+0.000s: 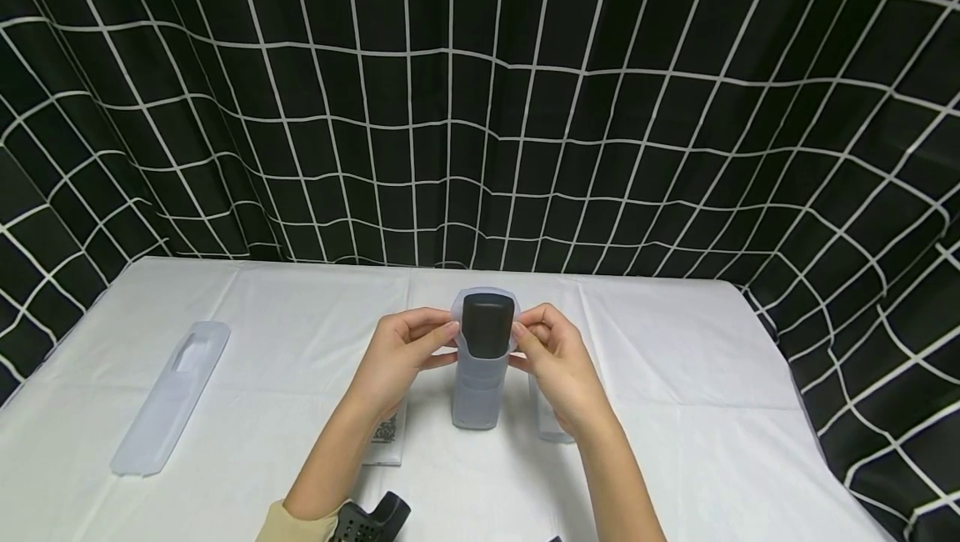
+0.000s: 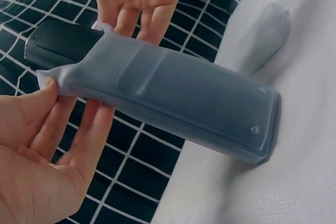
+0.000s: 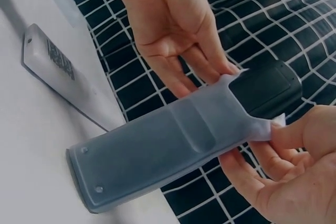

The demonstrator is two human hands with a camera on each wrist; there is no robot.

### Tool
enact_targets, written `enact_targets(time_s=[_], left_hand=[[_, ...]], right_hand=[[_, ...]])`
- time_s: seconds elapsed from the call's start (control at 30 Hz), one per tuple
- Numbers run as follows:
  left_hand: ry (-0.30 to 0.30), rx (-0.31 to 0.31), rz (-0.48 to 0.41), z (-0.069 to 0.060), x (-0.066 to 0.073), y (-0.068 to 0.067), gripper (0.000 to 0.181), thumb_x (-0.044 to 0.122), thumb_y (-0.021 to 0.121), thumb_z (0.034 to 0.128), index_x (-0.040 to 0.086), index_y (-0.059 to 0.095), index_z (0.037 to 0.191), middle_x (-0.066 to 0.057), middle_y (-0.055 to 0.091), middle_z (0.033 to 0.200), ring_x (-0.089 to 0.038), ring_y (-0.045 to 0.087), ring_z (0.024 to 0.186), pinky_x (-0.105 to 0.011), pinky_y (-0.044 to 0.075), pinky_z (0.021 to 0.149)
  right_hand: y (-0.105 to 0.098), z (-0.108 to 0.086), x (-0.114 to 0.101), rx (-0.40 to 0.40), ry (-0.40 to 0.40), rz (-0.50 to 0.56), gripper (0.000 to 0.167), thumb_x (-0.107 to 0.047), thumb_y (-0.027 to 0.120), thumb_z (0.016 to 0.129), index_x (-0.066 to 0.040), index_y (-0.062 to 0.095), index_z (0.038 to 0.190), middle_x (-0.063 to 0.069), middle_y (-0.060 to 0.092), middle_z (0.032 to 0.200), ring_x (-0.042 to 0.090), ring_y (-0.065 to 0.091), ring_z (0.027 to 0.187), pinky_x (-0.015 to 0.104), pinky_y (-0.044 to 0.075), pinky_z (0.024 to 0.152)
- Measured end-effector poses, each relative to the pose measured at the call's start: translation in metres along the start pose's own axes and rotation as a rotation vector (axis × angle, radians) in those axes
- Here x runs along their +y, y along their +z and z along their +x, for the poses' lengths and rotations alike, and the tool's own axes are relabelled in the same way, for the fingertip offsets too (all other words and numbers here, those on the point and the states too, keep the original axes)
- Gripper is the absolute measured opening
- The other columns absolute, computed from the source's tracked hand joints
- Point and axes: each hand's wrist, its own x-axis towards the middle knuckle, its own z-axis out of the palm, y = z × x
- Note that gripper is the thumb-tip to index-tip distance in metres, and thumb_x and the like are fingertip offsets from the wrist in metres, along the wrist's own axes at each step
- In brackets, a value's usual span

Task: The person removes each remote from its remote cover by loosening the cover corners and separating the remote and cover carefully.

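A black remote control [image 1: 487, 325] stands tilted up over the table, its lower part inside a translucent silicone cover [image 1: 480, 396]. Its bare dark end shows above the cover's opening. My left hand [image 1: 408, 350] pinches the cover's rim on the left side between thumb and fingers. On the opposite side, my right hand [image 1: 555, 358] pinches the rim the same way. Both wrist views show the cover's lower end against the white cloth, and its lip [image 2: 47, 77] pulled outward at the thumbs.
Another translucent cover [image 1: 172, 396] with a cutout lies at the left. A pale, flat item with a printed code [image 1: 385, 432] is partly behind my left forearm. Beneath my right hand lies a further translucent cover [image 1: 553, 425], partly hidden. A black grid curtain [image 1: 465, 108] borders the table.
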Motion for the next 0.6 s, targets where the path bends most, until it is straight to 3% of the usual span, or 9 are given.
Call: enact_targets(time_s=[0.33,0.6], left_hand=[[-0.005,-0.012,-0.001,0.0000,0.0009,0.0011,0.025,0.000,0.062,0.1040,-0.014,0.067,0.124,-0.009,0.077,0.105,-0.013,0.070,0.094,-0.043,0.064,0.092],[0.016,-0.006,-0.004,-0.0007,0.0031,0.0027,0.024,-0.001,0.062,0.1037,-0.014,0.067,0.123,-0.007,0.077,0.103,-0.012,0.069,0.092,-0.041,0.065,0.089]], right_hand=[[-0.0060,-0.0012,-0.0031,-0.021,-0.009,0.024,0.012,-0.001,0.057,0.107,0.007,0.058,0.116,0.008,0.073,0.104,0.014,0.071,0.095,0.045,0.061,0.099],[-0.0094,-0.0029,-0.0087,0.006,-0.036,0.036,0.022,0.003,0.058,0.106,0.008,0.056,0.127,0.012,0.070,0.114,0.011,0.070,0.099,0.038,0.062,0.096]])
